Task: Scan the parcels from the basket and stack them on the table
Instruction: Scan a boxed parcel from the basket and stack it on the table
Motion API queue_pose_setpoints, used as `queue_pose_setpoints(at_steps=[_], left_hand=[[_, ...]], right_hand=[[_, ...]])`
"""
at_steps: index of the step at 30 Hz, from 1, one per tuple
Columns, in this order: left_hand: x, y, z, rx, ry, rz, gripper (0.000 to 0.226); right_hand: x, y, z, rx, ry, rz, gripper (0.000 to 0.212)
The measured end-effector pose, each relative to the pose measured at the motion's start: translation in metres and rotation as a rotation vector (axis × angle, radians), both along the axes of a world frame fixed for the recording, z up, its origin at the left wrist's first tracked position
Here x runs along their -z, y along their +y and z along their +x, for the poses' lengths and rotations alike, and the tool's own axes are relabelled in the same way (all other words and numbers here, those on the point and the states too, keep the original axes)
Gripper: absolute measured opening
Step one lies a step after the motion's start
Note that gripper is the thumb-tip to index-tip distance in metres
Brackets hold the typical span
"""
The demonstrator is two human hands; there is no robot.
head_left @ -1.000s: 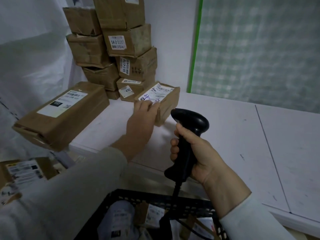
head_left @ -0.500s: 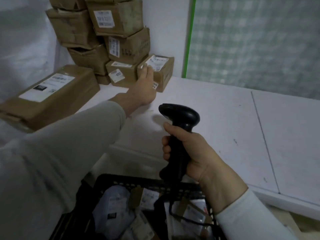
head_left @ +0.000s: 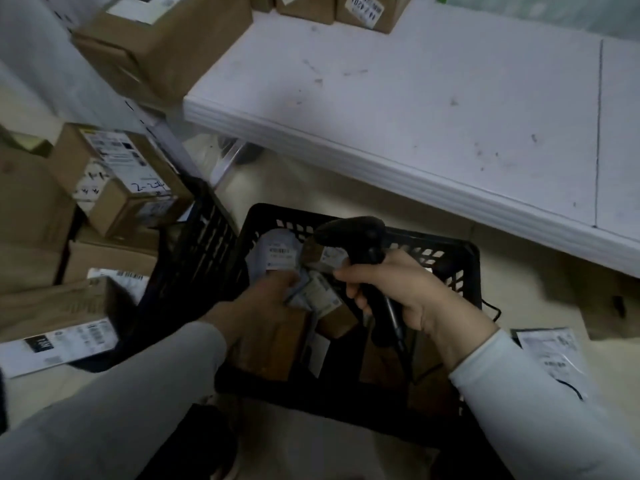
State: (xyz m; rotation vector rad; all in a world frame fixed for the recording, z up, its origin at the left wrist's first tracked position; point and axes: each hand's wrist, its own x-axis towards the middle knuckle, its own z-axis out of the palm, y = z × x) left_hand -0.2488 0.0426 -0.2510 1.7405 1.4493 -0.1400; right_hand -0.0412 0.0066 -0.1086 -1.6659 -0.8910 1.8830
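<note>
Within basket [head_left: 465, 261] rim, left fingers [head_left: 285, 278] among parcels [head_left: 280, 251], grasp unclear; right fingers [head_left: 348, 273] clench scanner [head_left: 350, 232].

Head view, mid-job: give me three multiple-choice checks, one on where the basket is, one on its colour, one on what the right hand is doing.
1. Where is the basket?
A) on a shelf
B) on the floor, by the near edge of the table
C) on top of stacked cartons

2. What colour is the basket?
A) black
B) white
C) red

3. What is the right hand doing?
A) hanging empty
B) holding the scanner above the basket
C) lifting a carton

Answers:
1 B, it stands on the floor below the table's edge.
2 A, its slotted walls are black.
3 B, the fingers wrap the scanner's handle over the parcels.
</note>
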Motion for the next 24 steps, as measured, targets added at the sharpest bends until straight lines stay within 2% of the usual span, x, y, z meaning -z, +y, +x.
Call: queue_pose_setpoints(at_steps=[2, 3, 4, 7, 9, 11, 12, 14, 17, 19, 22, 24], left_hand=[[0.034, -0.005, -0.009, 0.091, 0.001, -0.136, 0.027], [0.046, -0.004, -0.011, 0.052, -0.015, -0.191, 0.025], [0.071, 0.0, -0.014, 0.0, -0.028, -0.239, 0.033], [0.076, -0.004, -0.002, -0.032, -0.017, -0.255, 0.079], [0.061, -0.008, 0.006, 0.033, 0.141, -0.168, 0.102], [0.054, -0.013, 0.005, 0.024, 0.353, -0.1, 0.103], [0.053, -0.013, 0.006, 0.0, 0.451, -0.1, 0.095], [0.049, -0.018, 0.011, -0.029, 0.544, -0.12, 0.083], [0.045, -0.03, 0.022, -0.016, 0.37, -0.024, 0.072], [0.044, -0.04, 0.032, 0.034, 0.326, 0.07, 0.069], [0.032, -0.055, 0.044, 0.006, 0.342, 0.054, 0.084], [0.021, -0.057, 0.042, -0.111, 0.265, 0.057, 0.095]], right_hand=[[0.007, -0.004, 0.0, 0.018, -0.01, -0.024, 0.015], [0.01, -0.005, 0.001, 0.026, -0.01, -0.037, 0.015], [0.012, -0.006, 0.001, 0.031, -0.008, -0.049, 0.014], [0.02, -0.007, 0.002, 0.051, 0.004, -0.069, 0.012], [0.025, -0.005, 0.002, 0.063, 0.01, -0.075, 0.012], [0.029, -0.003, 0.0, 0.057, 0.02, -0.082, 0.012], [0.031, -0.001, -0.001, 0.053, 0.024, -0.083, 0.013], [0.034, 0.001, -0.001, 0.057, 0.026, -0.079, 0.013], [0.037, 0.003, -0.002, 0.058, 0.026, -0.065, 0.013], [0.036, 0.002, -0.002, 0.063, 0.03, -0.063, 0.013], [0.034, -0.002, 0.0, 0.069, 0.033, -0.066, 0.013], [0.031, -0.005, 0.004, 0.07, 0.04, -0.07, 0.013]])
